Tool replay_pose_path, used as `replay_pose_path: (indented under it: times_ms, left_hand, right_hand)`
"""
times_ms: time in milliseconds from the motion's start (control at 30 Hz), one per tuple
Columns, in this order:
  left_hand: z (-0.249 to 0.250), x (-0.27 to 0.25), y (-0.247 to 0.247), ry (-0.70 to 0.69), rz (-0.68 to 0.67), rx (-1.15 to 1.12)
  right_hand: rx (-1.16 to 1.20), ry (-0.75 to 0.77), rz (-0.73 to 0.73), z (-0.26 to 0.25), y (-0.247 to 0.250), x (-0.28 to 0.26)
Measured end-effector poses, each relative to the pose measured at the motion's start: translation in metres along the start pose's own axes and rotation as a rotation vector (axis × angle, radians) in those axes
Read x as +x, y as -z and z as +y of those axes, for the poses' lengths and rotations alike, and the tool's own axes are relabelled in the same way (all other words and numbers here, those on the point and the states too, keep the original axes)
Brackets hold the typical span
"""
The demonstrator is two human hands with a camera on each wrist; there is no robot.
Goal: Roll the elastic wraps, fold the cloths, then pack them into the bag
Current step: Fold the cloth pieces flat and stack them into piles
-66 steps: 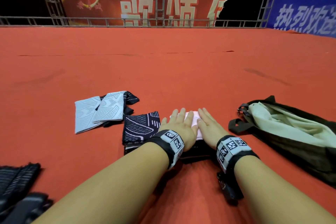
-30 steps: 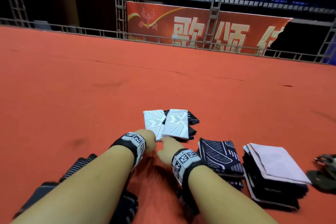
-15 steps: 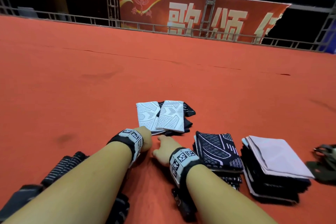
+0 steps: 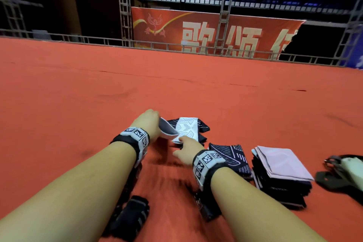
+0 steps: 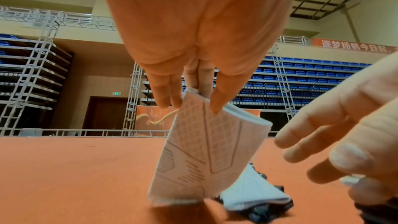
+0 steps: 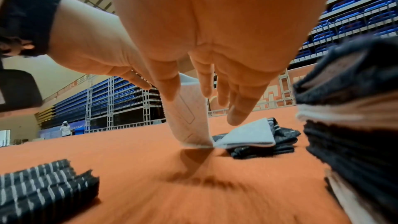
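My left hand (image 4: 149, 124) pinches the white cloth (image 5: 204, 151) by its top edge; my right hand (image 4: 187, 150) reaches toward that cloth, fingers loosely spread.

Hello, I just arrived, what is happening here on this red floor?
A person is sorting cloths on the red carpet. The left hand pinches one white patterned cloth by its top edge and lifts it, its lower edge at the carpet. The right hand reaches, fingers relaxed, toward a second white cloth lying on dark ones. A folded stack and the bag wait at the right.
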State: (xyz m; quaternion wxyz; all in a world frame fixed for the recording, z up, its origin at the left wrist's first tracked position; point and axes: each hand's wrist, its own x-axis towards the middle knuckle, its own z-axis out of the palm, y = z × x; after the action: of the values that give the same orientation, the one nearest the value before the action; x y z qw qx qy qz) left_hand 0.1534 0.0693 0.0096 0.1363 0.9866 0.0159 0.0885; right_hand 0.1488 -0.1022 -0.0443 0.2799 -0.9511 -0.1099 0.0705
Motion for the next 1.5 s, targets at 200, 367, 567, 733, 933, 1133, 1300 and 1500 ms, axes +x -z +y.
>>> replay_pose_path:
  times_ms: [200, 367, 567, 733, 933, 1133, 1300, 1500]
  left_hand:
    - [0.004, -0.027, 0.038, -0.061, 0.138, -0.188]
    - [0.012, -0.056, 0.055, -0.109, 0.124, -0.541]
    - [0.013, -0.082, 0.049, -0.041, 0.014, -1.075]
    - [0.021, -0.104, 0.038, 0.134, -0.020, -1.375]
    - [0.028, -0.137, 0.015, 0.151, -0.361, -1.169]
    - [0.029, -0.163, -0.017, 0.266, -0.570, -1.006]
    - [0.033, -0.183, -0.055, 0.125, -0.572, -0.321]
    - [0.030, -0.185, -0.070, -0.059, -0.632, -0.017]
  right_hand:
    - [0.107, -0.045, 0.069, -0.004, 0.033, -0.024]
    - [0.336, -0.036, 0.081, -0.002, 0.035, -0.039]
    - [0.652, -0.027, -0.012, 0.003, 0.039, -0.075]
    - [0.887, -0.025, -0.015, 0.013, 0.035, -0.095]
    - [0.976, -0.052, 0.020, 0.023, 0.047, -0.120]
    - [0.518, -0.192, -0.091, 0.050, 0.033, -0.132]
    - [0.139, -0.245, -0.165, 0.083, -0.009, -0.145]
    - [0.116, -0.038, -0.253, 0.111, -0.028, -0.154]
